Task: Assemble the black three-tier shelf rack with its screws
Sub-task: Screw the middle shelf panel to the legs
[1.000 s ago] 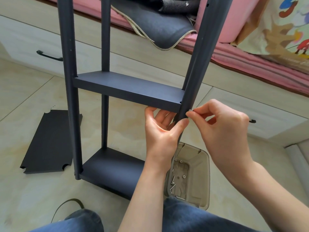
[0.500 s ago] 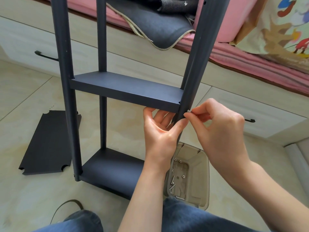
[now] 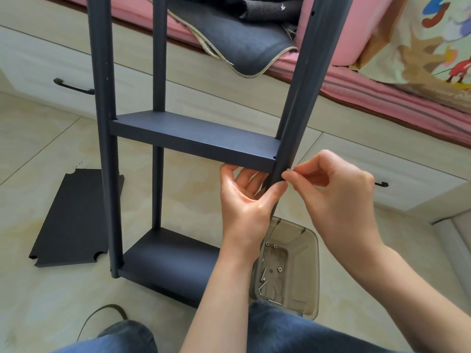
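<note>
The black shelf rack stands on the floor with a middle shelf (image 3: 193,138) and a bottom shelf (image 3: 168,261) fixed between its poles. My left hand (image 3: 248,200) grips the near right pole (image 3: 300,98) just under the middle shelf, fingers behind it and thumb in front. My right hand (image 3: 334,192) pinches a small silver screw (image 3: 289,170) against the pole's right side at shelf height. A third loose shelf panel (image 3: 71,220) lies flat on the floor at the left.
A translucent grey plastic box (image 3: 303,266) with several screws sits on the floor below my hands. Drawers with black handles (image 3: 74,87) and a pink mattress (image 3: 382,93) are behind the rack. My jeans-clad knees (image 3: 280,332) are at the bottom edge.
My right hand's fingers have shifted slightly on the screw at the pole. The left hand keeps the same grip and the rack has not moved.
</note>
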`<state>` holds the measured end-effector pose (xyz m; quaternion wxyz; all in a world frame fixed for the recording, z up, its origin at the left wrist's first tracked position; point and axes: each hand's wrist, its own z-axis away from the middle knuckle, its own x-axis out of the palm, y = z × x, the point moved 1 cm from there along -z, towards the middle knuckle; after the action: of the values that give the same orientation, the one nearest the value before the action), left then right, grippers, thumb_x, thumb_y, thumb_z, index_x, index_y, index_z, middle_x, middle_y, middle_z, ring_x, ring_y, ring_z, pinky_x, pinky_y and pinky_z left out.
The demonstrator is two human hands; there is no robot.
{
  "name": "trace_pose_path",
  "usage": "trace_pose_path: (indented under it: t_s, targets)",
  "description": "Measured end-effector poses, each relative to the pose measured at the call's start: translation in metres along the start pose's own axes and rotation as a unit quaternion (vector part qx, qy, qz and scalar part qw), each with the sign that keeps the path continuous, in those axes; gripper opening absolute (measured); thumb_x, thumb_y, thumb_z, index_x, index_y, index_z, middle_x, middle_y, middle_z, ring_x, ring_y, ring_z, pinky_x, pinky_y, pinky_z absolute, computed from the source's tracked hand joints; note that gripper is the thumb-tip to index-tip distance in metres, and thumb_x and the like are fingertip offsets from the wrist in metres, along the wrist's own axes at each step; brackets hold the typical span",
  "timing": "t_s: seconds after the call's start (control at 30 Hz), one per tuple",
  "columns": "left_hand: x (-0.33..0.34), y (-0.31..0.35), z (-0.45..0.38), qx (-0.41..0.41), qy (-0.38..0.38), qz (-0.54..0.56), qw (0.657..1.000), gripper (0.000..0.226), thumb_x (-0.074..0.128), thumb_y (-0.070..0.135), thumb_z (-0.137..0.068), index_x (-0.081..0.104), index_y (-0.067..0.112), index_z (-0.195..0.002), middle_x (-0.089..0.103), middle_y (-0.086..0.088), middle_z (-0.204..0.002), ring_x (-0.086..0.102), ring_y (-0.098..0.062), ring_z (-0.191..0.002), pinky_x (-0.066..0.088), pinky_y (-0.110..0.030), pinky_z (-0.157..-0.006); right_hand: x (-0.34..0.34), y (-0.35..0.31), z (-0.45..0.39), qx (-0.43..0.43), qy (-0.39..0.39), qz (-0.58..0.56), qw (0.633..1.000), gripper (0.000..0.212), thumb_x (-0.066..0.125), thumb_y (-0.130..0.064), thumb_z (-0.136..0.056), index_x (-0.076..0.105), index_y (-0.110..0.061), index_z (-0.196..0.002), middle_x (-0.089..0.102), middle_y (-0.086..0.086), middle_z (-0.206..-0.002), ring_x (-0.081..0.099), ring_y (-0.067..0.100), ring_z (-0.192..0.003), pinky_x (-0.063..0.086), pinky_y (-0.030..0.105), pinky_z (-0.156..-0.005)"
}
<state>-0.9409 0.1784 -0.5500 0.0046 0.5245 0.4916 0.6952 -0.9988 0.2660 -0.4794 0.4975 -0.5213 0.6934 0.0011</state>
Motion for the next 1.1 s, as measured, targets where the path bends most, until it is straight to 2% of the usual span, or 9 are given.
trace_pose_path:
  t_s: [0.1,0.17,0.27,0.37,0.47,0.6,0.7,0.87,1.1]
  targets:
    - [-0.001,0.002,0.000,-0.001,-0.001,0.002,1.000,0.058,0.070,-0.019,-0.083,0.046,0.010,-0.126,0.075,-0.008,-0.111,0.074,-0.023,-0.105,0.058,-0.026,-0.084,0.001,-0.002,0.003,-0.094,0.016,0.068,0.993,0.012,0.079,0.001,-0.080,0.067,0.001,-0.079,0.069,0.007,-0.074,0.066,0.021,-0.066,0.046,0.020,-0.068]
    - [0.000,0.002,0.000,-0.003,0.001,-0.003,1.000,0.057,0.070,-0.019,-0.083,0.047,0.011,-0.126,0.075,-0.008,-0.111,0.074,-0.023,-0.104,0.058,-0.026,-0.084,0.001,-0.001,0.003,-0.103,0.020,0.079,0.991,0.013,0.079,0.000,-0.081,0.067,0.002,-0.079,0.069,0.009,-0.072,0.065,0.023,-0.064,0.046,0.022,-0.066]
    - [0.002,0.002,0.000,-0.008,0.004,-0.008,1.000,0.056,0.070,-0.019,-0.083,0.047,0.012,-0.124,0.076,-0.004,-0.108,0.074,-0.021,-0.102,0.059,-0.026,-0.083,-0.001,-0.002,0.000,-0.003,0.002,0.012,1.000,0.015,0.079,-0.012,-0.083,0.068,-0.005,-0.077,0.068,-0.002,-0.066,0.064,0.009,-0.061,0.047,0.011,-0.064]
    - [0.002,0.002,0.001,-0.009,0.006,-0.013,1.000,0.056,0.072,-0.017,-0.082,0.049,0.013,-0.124,0.075,-0.007,-0.110,0.075,-0.022,-0.102,0.059,-0.027,-0.083,0.000,0.001,-0.002,0.077,-0.022,-0.042,0.996,0.017,0.079,-0.017,-0.083,0.066,-0.011,-0.074,0.067,-0.010,-0.064,0.067,0.005,-0.063,0.054,0.021,-0.064]
    - [0.001,0.003,0.001,-0.009,0.004,-0.004,1.000,0.057,0.071,-0.019,-0.082,0.047,0.010,-0.126,0.075,-0.010,-0.111,0.074,-0.024,-0.104,0.059,-0.028,-0.085,0.001,-0.003,-0.001,0.010,-0.028,-0.005,1.000,0.018,0.078,-0.008,-0.083,0.061,-0.007,-0.077,0.065,-0.004,-0.068,0.062,0.011,-0.067,0.046,0.015,-0.062]
    - [0.000,0.003,0.000,-0.006,0.002,-0.002,1.000,0.058,0.070,-0.019,-0.082,0.047,0.012,-0.126,0.076,-0.007,-0.111,0.074,-0.024,-0.105,0.059,-0.028,-0.085,0.001,-0.004,0.000,-0.094,-0.025,0.076,0.992,0.018,0.076,0.002,-0.082,0.059,-0.001,-0.077,0.064,0.005,-0.070,0.060,0.025,-0.065,0.043,0.028,-0.064]
    - [-0.001,0.003,0.000,-0.003,0.001,-0.006,1.000,0.058,0.071,-0.018,-0.083,0.048,0.013,-0.126,0.076,-0.004,-0.110,0.074,-0.023,-0.105,0.059,-0.028,-0.085,-0.001,-0.003,-0.003,0.021,-0.038,-0.012,0.999,0.019,0.078,-0.010,-0.084,0.061,-0.008,-0.075,0.066,-0.003,-0.065,0.063,0.013,-0.063,0.049,0.021,-0.061]
    - [-0.003,0.000,0.000,0.000,0.004,-0.024,1.000,0.060,0.075,-0.012,-0.082,0.049,0.017,-0.127,0.075,-0.003,-0.111,0.073,-0.022,-0.107,0.058,-0.026,-0.085,-0.002,0.002,-0.010,0.139,-0.065,-0.102,0.983,0.019,0.080,-0.015,-0.080,0.065,-0.012,-0.071,0.069,-0.001,-0.061,0.068,0.013,-0.060,0.059,0.039,-0.066]
    - [-0.007,-0.001,-0.002,0.001,0.003,-0.014,1.000,0.058,0.074,-0.013,-0.083,0.048,0.014,-0.127,0.075,-0.008,-0.114,0.072,-0.026,-0.108,0.059,-0.029,-0.086,-0.001,-0.005,-0.003,0.014,-0.039,-0.010,0.999,0.017,0.080,-0.010,-0.081,0.064,-0.010,-0.077,0.062,-0.018,-0.070,0.062,0.002,-0.076,0.045,0.008,-0.067]
